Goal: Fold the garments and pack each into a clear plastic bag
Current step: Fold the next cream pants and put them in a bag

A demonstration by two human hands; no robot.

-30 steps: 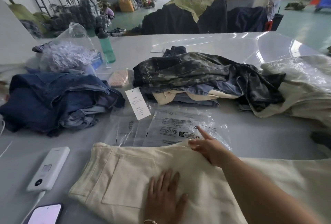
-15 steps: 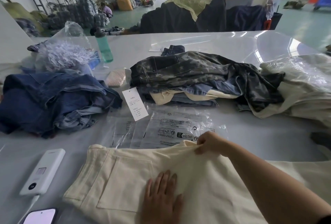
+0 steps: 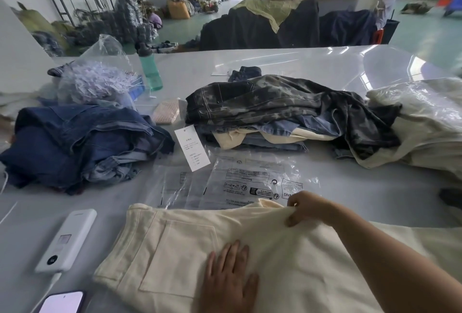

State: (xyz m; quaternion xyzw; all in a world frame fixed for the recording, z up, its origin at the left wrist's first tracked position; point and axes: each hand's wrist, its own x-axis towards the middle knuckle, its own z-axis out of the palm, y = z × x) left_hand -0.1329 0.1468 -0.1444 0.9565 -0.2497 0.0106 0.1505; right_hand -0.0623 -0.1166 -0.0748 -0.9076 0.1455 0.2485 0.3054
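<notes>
Since a second ago the right hand (image 3: 308,209) has gone from a pointing finger on the far edge to a clenched pinch, fingers and thumb bunching the fabric of the cream trousers (image 3: 190,245) and lifting that edge into a small ridge. Beside it, the left hand (image 3: 228,279) has stayed flat, fingers straight and spread, pressing the cloth down without gripping it.

Those trousers lie across the near edge of the grey table (image 3: 375,187), back pocket upward, thick pale cream cloth with stitched seams and a waistband at the left end. Just beyond them, partly under their far edge, lies a clear plastic bag (image 3: 250,182) with black printed warnings (the print reads upside down from here), and a white hang tag (image 3: 192,147) rests on its far-left corner.

To the left sits 1 heap of dark blue jeans (image 3: 80,145). Behind the bag is a stack of folded garments (image 3: 287,117), topped by dark star-patterned denim, and at the right a bagged cream pile (image 3: 430,122). Near the left hand's side lie a white power bank (image 3: 66,240) and a phone (image 3: 61,302), joined by a cable. Farther back stand a green bottle (image 3: 150,70) and a bag of paper tags (image 3: 100,80).
</notes>
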